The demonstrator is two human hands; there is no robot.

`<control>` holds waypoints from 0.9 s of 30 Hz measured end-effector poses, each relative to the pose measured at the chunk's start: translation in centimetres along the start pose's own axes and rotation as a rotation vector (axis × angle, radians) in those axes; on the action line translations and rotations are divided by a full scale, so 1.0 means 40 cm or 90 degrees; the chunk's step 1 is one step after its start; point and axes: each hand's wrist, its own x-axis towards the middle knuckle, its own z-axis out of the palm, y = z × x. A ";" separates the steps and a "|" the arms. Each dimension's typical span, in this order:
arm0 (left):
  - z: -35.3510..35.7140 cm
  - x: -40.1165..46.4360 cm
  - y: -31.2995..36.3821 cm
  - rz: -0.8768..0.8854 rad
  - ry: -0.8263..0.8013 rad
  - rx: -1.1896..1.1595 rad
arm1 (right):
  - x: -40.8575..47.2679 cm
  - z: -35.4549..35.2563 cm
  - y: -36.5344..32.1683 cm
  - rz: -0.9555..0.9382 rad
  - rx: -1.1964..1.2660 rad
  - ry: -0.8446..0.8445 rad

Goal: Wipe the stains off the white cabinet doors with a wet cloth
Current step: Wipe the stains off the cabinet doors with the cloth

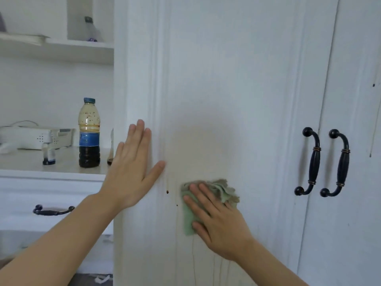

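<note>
A tall white cabinet door fills the middle of the view. My right hand presses a crumpled green cloth flat against the door's lower panel. A faint yellowish smear spreads above the cloth. Dark brown drops and thin drip lines sit just left of the cloth. My left hand rests flat with fingers spread on the door's left moulded edge, holding nothing. A second white door on the right carries a few dark specks.
Two black curved handles sit where the doors meet. To the left, an open shelf counter holds a bottle of dark liquid, a small vial and a white device. A drawer with a black handle lies below.
</note>
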 end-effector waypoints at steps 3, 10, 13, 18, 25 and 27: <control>-0.008 -0.005 -0.016 0.016 -0.067 0.009 | 0.138 -0.074 0.080 0.066 -0.017 0.061; -0.005 0.012 -0.043 0.046 -0.122 0.144 | 0.438 -0.172 0.109 0.297 -0.015 0.234; -0.003 0.010 -0.051 0.049 -0.122 0.195 | 0.371 -0.105 0.034 0.220 -0.033 0.224; -0.029 0.011 -0.049 0.039 -0.191 0.251 | 0.145 0.021 -0.098 0.029 -0.027 0.082; -0.045 0.006 -0.050 0.029 -0.210 0.304 | 0.359 -0.096 0.038 0.072 -0.054 0.181; -0.049 0.007 -0.053 0.029 -0.202 0.302 | 0.472 -0.154 0.063 0.161 -0.058 0.222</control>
